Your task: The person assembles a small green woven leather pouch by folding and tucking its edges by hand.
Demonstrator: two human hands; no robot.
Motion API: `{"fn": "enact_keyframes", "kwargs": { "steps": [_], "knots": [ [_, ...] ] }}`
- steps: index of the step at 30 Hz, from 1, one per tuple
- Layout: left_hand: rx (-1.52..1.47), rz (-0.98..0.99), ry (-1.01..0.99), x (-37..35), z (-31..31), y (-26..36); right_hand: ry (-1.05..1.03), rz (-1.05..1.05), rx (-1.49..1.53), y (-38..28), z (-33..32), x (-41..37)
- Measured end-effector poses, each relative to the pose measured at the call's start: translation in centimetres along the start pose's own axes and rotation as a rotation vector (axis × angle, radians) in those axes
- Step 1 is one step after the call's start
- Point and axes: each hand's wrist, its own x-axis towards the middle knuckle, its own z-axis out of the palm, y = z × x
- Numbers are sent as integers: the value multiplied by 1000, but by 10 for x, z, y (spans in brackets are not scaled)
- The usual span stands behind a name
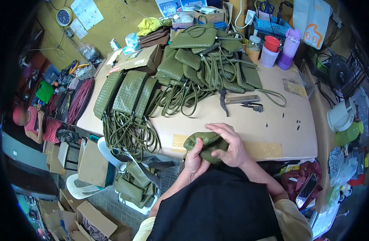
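A soft olive-green leather pouch (206, 139), bunched and folded, is held between my two hands near the front edge of the table. My left hand (195, 160) grips its near left side, with the thumb pressed up against the leather. My right hand (234, 148) cups the right side, its fingers stretched along the far side and its thumb on the near side. Part of the pouch is hidden behind my hands. Beyond them lie a hammer (223, 102) with a wooden handle and a small dark tool (252, 106).
Woven green bags (130, 92) with hanging straps overlap the left edge of the table (291, 124). More green bags (188, 60) are heaped at the back. A purple bottle (289, 50) stands back right. Bags (132, 184) rest on a white chair. Another person (41, 124) sits far left.
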Motion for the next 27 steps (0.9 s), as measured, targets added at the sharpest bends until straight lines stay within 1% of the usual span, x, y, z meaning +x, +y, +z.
{"fn": "enact_keyframes", "kwargs": {
  "steps": [2, 3, 4, 6, 7, 11, 13, 14, 16, 17, 18, 19, 20, 22, 23, 24, 25, 26, 27],
  "knots": [
    [92, 89, 43, 3, -2, -5, -11, -17, -86, -9, 5, -1],
    [145, 121, 60, 1, 5, -6, 44, -10, -28, 5, 12, -5],
    [142, 119, 59, 1, 2, -6, 43, -8, -32, 7, 11, -6],
    [43, 46, -58, 1, -3, -3, 29, 48, 76, 10, 11, -3],
    [-15, 11, -62, 0, -3, -3, 70, 15, 103, 11, 12, -1],
    [-10, 13, -77, -6, 3, -5, 88, 44, 168, 14, 13, -2],
    [-73, 29, -18, -4, 4, -6, 163, 26, 242, 21, 19, -2],
    [-72, 31, -21, -2, 2, -5, 163, 23, 241, 19, 18, -2],
    [-293, -28, 16, 2, -6, -3, 156, 92, 180, 14, 17, -4],
    [-365, -64, -32, 3, -9, -3, 151, 96, 184, 16, 18, -7],
    [-366, -59, -37, 3, -9, -1, 133, 44, 153, 21, 17, -7],
    [-299, -52, -69, 2, -9, -1, 113, -4, 119, 25, 15, -7],
    [-232, -50, -96, -1, -8, -2, 111, -1, 117, 24, 14, -9],
    [-231, -52, -78, -1, -5, -2, 80, 74, 222, 25, 13, -5],
    [-228, -50, -58, 0, -3, -1, 84, 70, 221, 26, 14, -2],
    [-226, -49, -59, 1, -1, 0, 92, 137, 247, 27, 15, 0],
    [-180, -21, 22, 2, 1, 1, 100, 203, 274, 28, 17, 2],
    [-132, 6, 103, 4, 4, 3, 102, 200, 278, 25, 19, 3],
    [-131, 9, 102, 4, 8, 5, 158, 128, 190, 21, 19, 4]
  ]
}}
